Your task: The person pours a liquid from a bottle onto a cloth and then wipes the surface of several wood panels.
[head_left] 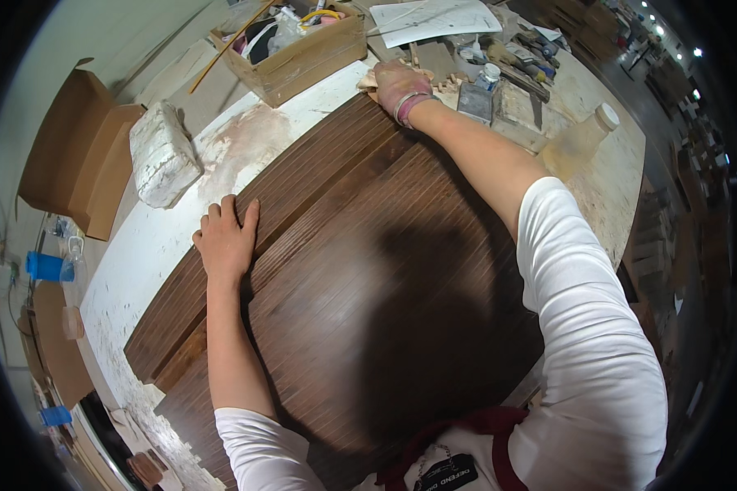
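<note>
A large dark brown wooden panel [327,311] with fine parallel grooves lies in front of me. A raised dark strip [303,176] runs along its far side. My left hand [228,239] is bare and lies flat on that strip, fingers spread over its far edge. At the strip's far right end is my right hand [404,85], in a stained pinkish glove. Its fingers are closed on a crumpled cream cloth [368,83], pressed at the panel's corner. The glove hides part of the cloth.
Beyond the panel are a white wrapped block [164,155], an open cardboard box [78,155] and a carton of mixed items [311,61]. Near my right arm stand a small grey tin [475,102], a white-capped jar [488,77], a cloudy plastic bottle [581,139] and several tools [524,65].
</note>
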Demonstrator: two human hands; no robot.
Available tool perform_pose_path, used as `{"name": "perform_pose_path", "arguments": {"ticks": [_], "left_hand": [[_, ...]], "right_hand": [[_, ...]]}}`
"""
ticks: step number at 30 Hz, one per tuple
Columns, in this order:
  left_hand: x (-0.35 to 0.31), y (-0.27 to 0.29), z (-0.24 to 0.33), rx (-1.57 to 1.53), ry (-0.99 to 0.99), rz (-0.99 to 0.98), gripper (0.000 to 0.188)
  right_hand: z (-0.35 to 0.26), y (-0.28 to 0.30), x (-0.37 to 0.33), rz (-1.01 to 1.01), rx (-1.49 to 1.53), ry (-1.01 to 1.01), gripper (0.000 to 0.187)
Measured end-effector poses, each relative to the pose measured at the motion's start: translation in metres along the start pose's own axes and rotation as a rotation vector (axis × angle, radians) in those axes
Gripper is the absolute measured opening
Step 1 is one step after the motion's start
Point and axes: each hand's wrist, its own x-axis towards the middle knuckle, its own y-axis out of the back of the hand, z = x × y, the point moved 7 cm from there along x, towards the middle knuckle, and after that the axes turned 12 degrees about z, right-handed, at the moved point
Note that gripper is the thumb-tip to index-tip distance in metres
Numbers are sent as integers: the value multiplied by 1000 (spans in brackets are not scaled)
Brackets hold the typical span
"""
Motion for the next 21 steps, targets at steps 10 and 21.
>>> {"name": "perform_pose_path", "arguments": {"ticks": [10,21], "left_hand": [[6,1,-3,-19,17,9,55],[2,1,-3,-16,27,-4,54]], "right_hand": [[17,-11,31,72,-75,85,28],[-12,-18,15,72,-96,189,31]]}}
